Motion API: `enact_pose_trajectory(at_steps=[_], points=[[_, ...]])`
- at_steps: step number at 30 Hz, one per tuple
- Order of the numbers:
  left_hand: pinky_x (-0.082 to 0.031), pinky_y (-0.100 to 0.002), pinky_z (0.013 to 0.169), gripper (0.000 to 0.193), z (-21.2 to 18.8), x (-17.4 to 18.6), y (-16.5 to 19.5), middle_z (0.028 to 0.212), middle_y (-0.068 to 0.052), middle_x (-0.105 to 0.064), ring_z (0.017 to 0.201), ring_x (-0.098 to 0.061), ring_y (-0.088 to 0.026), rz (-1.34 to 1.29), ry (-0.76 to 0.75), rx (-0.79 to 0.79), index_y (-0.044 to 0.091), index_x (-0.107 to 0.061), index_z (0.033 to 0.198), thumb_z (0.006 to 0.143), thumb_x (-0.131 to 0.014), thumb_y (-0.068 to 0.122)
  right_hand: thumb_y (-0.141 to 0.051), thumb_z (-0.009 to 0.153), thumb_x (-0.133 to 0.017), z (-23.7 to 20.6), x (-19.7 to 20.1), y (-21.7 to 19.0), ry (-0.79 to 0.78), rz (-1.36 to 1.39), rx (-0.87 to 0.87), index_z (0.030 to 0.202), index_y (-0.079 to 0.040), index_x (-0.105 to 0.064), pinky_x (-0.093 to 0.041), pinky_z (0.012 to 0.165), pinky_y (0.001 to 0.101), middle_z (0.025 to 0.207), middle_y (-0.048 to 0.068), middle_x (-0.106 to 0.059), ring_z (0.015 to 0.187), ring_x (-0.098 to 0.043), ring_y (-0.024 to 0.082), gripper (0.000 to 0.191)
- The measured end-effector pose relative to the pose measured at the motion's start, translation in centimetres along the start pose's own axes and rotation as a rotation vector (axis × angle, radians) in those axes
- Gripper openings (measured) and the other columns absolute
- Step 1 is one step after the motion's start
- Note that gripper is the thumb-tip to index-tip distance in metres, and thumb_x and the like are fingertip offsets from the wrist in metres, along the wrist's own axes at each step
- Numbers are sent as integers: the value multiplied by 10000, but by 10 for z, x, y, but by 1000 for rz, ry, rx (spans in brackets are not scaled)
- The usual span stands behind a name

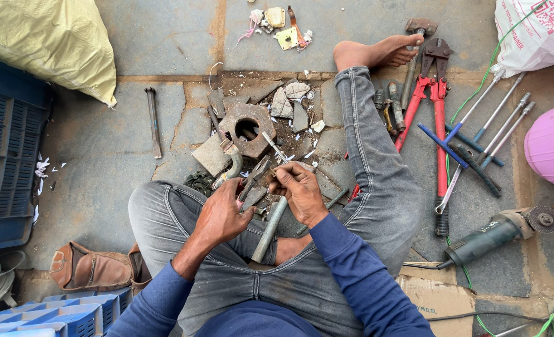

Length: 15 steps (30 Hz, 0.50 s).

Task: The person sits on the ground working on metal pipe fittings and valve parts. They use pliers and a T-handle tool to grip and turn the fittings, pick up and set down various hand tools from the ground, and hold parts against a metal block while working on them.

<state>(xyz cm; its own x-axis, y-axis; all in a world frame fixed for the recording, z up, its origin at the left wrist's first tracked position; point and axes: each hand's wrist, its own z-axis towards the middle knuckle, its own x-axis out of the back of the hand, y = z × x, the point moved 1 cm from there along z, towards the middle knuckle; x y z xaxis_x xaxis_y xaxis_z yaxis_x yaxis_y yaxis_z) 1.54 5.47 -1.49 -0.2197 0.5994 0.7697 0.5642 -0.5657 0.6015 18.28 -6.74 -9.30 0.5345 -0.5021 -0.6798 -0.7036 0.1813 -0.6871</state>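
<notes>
Mid-strip, the left hand (222,215) clamps pliers (256,176) while the right hand (301,190) pinches a thin wire (274,147); next probably needs a steady pull.

A floor workshop: bolt cutters (436,106), angle grinder (495,234), scattered metal scrap (247,128).

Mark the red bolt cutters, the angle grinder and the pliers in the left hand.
red bolt cutters (440,125), head view, on the right red handle.
angle grinder (486,237), head view, on its green body.
pliers (259,171), head view, on the jaws above the left hand (222,217).
</notes>
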Motion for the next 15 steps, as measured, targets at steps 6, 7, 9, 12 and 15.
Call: enact_pose_trajectory(at_steps=[6,7,9,12,15], points=[[-534,-459,917,663,0,1,5,1173,-215,-657,1091,-662,-378,-41,20,-14,-15,-534,1284,748,-816,253,62,869,-769,-1,-2,-1,16,-94,215,1007,-34,-649,-602,838,323,1074,112,-688,942,-673,153,206],[-535,-462,913,663,1,2,6,1168,-217,-658,1087,-663,-381,-43,17,1,-16,-532,1284,749,-816,253,82,860,-778,-2,-3,-2,17,-101,252,1008,-41,-637,-594,864,311,1083,109,-674,964,-664,150,238],[-536,-468,904,663,1,5,7,1154,-220,-664,1070,-669,-387,-59,10,35,-14,-530,1289,752,-813,254,101,852,-778,-4,-5,-7,9,-85,293,1006,-48,-626,-592,882,305,1077,106,-667,976,-662,154,263],[-540,-471,894,663,1,9,7,1119,-227,-677,1040,-681,-392,-93,12,47,-11,-530,1293,757,-811,259,107,865,-754,-11,-10,-18,-32,-53,350,993,-43,-636,-605,874,327,1060,115,-690,965,-683,175,230],[-543,-470,885,661,-3,12,7,1088,-235,-687,1034,-685,-394,-128,40,6,-21,-533,1281,760,-819,269,112,892,-738,-25,-14,-32,-89,-43,429,998,-34,-667,-609,887,348,1080,138,-713,976,-697,195,194]])
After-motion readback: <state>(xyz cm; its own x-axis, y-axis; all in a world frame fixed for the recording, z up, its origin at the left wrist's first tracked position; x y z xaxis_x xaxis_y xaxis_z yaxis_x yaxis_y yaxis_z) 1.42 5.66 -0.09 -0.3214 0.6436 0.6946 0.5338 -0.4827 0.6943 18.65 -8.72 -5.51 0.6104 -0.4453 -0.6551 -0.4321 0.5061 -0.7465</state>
